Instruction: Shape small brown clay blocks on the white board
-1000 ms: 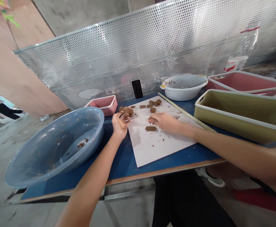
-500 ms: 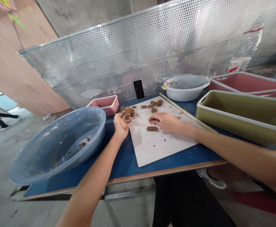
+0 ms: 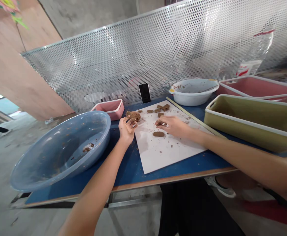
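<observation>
My left hand (image 3: 127,130) is palm up with fingers apart and loosely bent, beside a large crumbly lump of brown clay (image 3: 133,115). Brown smears mark its fingers, and I see nothing held in it. Over the white board (image 3: 153,157), my right hand (image 3: 170,125) has its fingertips pinched down close to the surface; what they hold, if anything, is too small to make out. Just in front of it lies a smooth clay block (image 3: 158,134). Behind it sits another clay piece (image 3: 160,115), with small clay pieces (image 3: 163,107) further back.
A big blue basin (image 3: 60,150) stands at the left, a small pink bin (image 3: 111,109) behind it. A phone (image 3: 144,93) leans on the perforated metal screen (image 3: 133,59). At right are a wooden stick (image 3: 194,117), white basin (image 3: 193,98), green planter (image 3: 251,127), pink tray (image 3: 261,86) and plastic bottle (image 3: 252,59).
My right hand's fingers have shifted slightly on the board. My left hand has hardly moved. In the left background, a person's legs have mostly gone out of view.
</observation>
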A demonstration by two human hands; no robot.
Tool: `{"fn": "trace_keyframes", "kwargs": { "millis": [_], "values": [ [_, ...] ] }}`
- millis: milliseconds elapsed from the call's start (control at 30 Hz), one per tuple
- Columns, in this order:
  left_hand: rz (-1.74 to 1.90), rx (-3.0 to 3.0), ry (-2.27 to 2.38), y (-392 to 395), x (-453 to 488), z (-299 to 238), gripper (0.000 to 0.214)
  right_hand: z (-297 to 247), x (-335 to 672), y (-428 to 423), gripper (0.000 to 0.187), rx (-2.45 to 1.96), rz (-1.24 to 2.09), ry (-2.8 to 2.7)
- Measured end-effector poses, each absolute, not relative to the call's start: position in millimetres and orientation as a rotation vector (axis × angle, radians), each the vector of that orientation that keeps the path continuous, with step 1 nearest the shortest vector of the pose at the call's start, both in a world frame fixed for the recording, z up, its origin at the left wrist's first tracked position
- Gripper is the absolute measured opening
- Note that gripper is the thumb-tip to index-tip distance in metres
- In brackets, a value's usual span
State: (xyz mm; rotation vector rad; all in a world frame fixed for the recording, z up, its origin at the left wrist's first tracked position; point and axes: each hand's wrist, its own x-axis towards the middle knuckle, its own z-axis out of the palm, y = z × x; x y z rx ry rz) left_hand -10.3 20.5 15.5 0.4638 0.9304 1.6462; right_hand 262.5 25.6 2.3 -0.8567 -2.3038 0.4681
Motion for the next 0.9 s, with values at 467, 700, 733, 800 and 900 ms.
{"fn": "trace_keyframes", "kwargs": {
  "millis": [467, 700, 733, 800, 900],
  "values": [
    [1.625, 0.518, 0.96, 18, -10, 19, 0.023, -2, 264, 28, 0.014, -0.707, 0.456, -2.222],
    [1.339, 0.961, 1.008, 13, 1, 15, 0.033, -5, 263, 26, 0.029, -0.627, 0.363, -2.203],
    [1.235, 1.061, 0.979, 10, 5, 13, 0.04, -5, 263, 25, 0.03, -0.608, 0.344, -2.198],
    [1.078, 1.227, 0.918, 4, 13, 9, 0.052, -5, 263, 25, 0.031, -0.55, 0.303, -2.187],
    [0.977, 1.291, 0.85, -3, 23, 2, 0.06, -4, 262, 24, 0.027, -0.479, 0.246, -2.159]
  ]
}}
